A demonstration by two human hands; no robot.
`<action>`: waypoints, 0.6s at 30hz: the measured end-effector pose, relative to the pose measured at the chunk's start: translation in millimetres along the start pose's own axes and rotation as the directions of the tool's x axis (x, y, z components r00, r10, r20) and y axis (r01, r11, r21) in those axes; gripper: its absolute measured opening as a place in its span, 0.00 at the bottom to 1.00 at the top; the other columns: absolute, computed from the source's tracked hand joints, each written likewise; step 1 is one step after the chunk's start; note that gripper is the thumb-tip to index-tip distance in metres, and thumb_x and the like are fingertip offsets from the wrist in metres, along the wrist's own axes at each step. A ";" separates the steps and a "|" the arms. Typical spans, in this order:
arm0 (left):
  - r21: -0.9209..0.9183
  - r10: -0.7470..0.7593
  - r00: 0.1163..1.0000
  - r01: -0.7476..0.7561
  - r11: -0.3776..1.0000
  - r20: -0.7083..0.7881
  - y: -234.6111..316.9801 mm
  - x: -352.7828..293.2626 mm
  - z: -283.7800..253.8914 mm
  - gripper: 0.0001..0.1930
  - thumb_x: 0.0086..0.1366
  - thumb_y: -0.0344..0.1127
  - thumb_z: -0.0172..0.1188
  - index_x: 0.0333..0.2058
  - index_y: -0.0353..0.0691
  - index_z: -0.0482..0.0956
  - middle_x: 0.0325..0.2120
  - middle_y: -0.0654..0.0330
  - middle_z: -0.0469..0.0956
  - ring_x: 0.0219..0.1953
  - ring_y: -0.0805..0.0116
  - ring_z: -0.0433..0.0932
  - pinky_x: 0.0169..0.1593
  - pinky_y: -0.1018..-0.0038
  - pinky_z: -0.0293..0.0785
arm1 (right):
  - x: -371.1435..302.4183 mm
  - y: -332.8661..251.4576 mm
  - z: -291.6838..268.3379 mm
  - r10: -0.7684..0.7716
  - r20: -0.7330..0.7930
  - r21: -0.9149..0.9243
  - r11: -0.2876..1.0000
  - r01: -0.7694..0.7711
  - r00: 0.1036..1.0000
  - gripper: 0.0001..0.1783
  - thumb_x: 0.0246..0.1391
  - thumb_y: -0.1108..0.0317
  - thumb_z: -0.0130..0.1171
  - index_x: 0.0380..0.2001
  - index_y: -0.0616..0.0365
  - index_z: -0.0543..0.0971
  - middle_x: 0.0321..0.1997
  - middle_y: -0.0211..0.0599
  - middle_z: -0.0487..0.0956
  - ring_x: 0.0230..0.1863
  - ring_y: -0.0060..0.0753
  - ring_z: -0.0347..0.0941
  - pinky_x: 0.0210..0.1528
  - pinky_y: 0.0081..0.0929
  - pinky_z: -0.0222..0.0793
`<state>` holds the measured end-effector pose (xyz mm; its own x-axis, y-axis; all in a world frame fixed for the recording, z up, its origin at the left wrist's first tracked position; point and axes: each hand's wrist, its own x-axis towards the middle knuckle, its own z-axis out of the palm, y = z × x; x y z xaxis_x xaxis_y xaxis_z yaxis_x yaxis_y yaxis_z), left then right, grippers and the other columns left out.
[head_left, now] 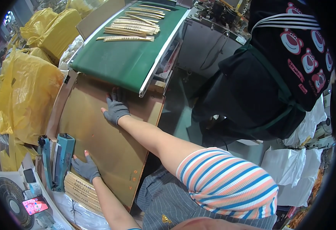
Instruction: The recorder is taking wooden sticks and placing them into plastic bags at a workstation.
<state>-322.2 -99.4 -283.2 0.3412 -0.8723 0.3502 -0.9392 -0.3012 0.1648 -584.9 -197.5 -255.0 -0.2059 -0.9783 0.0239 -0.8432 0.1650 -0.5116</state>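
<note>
In the head view, the green belt [114, 57] carries loose thin packets [133, 27] on its far part, lying in a rough pile. At the belt's near edge, the right hand [117, 109] lies spread and empty on the brown board [110, 153]. Farther from the belt, the left hand [85, 169] is also spread and empty, between the blue device [65, 157] and a neat row of packets [81, 189]. So that row appears arranged, while the belt's packets remain ungathered.
</note>
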 end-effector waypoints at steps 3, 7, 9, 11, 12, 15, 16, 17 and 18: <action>-0.002 0.004 1.000 -0.004 1.000 -0.003 0.7 0.5 -0.7 0.37 0.58 0.61 0.52 0.55 0.34 0.65 0.56 0.45 0.63 0.59 0.52 0.60 0.60 0.61 0.56 | -1.0 -0.6 -0.9 -0.001 0.001 -0.005 1.000 0.001 1.000 0.42 0.53 0.42 0.41 0.64 0.59 0.52 0.70 0.58 0.38 0.70 0.58 0.26 0.68 0.50 0.19; -0.003 0.005 1.000 -0.005 1.000 -0.006 0.7 0.4 -0.4 0.36 0.59 0.60 0.52 0.55 0.34 0.65 0.55 0.45 0.63 0.59 0.51 0.60 0.60 0.61 0.57 | -0.6 -0.3 -2.4 -0.003 0.009 -0.011 1.000 0.003 1.000 0.42 0.53 0.42 0.40 0.64 0.59 0.52 0.69 0.58 0.38 0.70 0.58 0.26 0.68 0.50 0.18; 0.003 0.002 1.000 -0.002 1.000 -0.004 -0.4 0.1 -1.2 0.36 0.59 0.60 0.52 0.55 0.35 0.65 0.56 0.45 0.63 0.59 0.52 0.60 0.60 0.61 0.57 | -0.7 -1.4 -1.7 -0.007 0.010 -0.016 1.000 0.007 1.000 0.42 0.53 0.42 0.40 0.64 0.59 0.52 0.69 0.59 0.38 0.70 0.58 0.26 0.68 0.51 0.18; 0.011 -0.006 1.000 0.006 1.000 -0.003 -4.1 -0.3 -1.5 0.36 0.59 0.60 0.52 0.55 0.35 0.65 0.56 0.45 0.63 0.59 0.52 0.60 0.60 0.61 0.56 | -0.6 -4.2 -0.3 -0.014 0.013 -0.021 1.000 0.014 1.000 0.42 0.53 0.42 0.40 0.64 0.59 0.52 0.69 0.59 0.38 0.70 0.58 0.26 0.68 0.51 0.18; 0.005 0.002 1.000 -0.002 1.000 -0.001 -3.1 0.5 0.5 0.36 0.59 0.60 0.52 0.55 0.35 0.65 0.56 0.45 0.63 0.59 0.52 0.60 0.60 0.61 0.56 | 0.3 -1.7 -0.3 -0.011 0.013 -0.010 1.000 0.011 1.000 0.42 0.53 0.42 0.40 0.64 0.59 0.52 0.69 0.59 0.38 0.70 0.58 0.26 0.68 0.51 0.17; -0.002 0.009 1.000 -0.009 1.000 0.009 0.6 0.2 1.1 0.36 0.59 0.60 0.52 0.55 0.35 0.65 0.56 0.45 0.62 0.59 0.52 0.59 0.60 0.61 0.56 | 0.8 2.6 0.5 -0.007 0.007 -0.011 1.000 0.007 1.000 0.42 0.53 0.42 0.40 0.64 0.59 0.53 0.69 0.59 0.38 0.70 0.58 0.26 0.68 0.51 0.17; -0.003 0.003 1.000 -0.002 1.000 0.015 1.6 -0.2 -0.4 0.36 0.59 0.60 0.52 0.56 0.35 0.64 0.56 0.45 0.62 0.59 0.52 0.59 0.61 0.61 0.56 | 0.3 2.5 0.9 -0.011 0.001 -0.021 1.000 0.011 1.000 0.42 0.53 0.42 0.40 0.64 0.60 0.53 0.69 0.59 0.38 0.70 0.58 0.26 0.68 0.51 0.17; -0.002 0.001 1.000 -0.001 1.000 0.017 2.0 -0.5 -0.6 0.36 0.59 0.60 0.52 0.56 0.35 0.64 0.56 0.45 0.62 0.59 0.52 0.59 0.61 0.61 0.56 | 0.2 2.6 1.1 -0.010 0.004 -0.023 1.000 0.011 1.000 0.42 0.53 0.42 0.40 0.64 0.60 0.53 0.69 0.59 0.38 0.70 0.58 0.26 0.68 0.51 0.17; -0.011 0.000 1.000 0.000 1.000 0.013 1.3 -0.3 -1.2 0.36 0.59 0.60 0.52 0.56 0.35 0.64 0.56 0.45 0.62 0.59 0.52 0.59 0.61 0.61 0.56 | 0.3 1.6 1.2 -0.012 0.008 -0.010 1.000 0.012 1.000 0.42 0.53 0.42 0.39 0.63 0.60 0.53 0.69 0.59 0.38 0.70 0.58 0.26 0.68 0.51 0.17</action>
<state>-323.5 -99.0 -282.0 0.3410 -0.8770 0.3385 -0.9386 -0.2971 0.1755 -585.7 -197.7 -256.9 -0.1916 -0.9812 0.0227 -0.8504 0.1544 -0.5030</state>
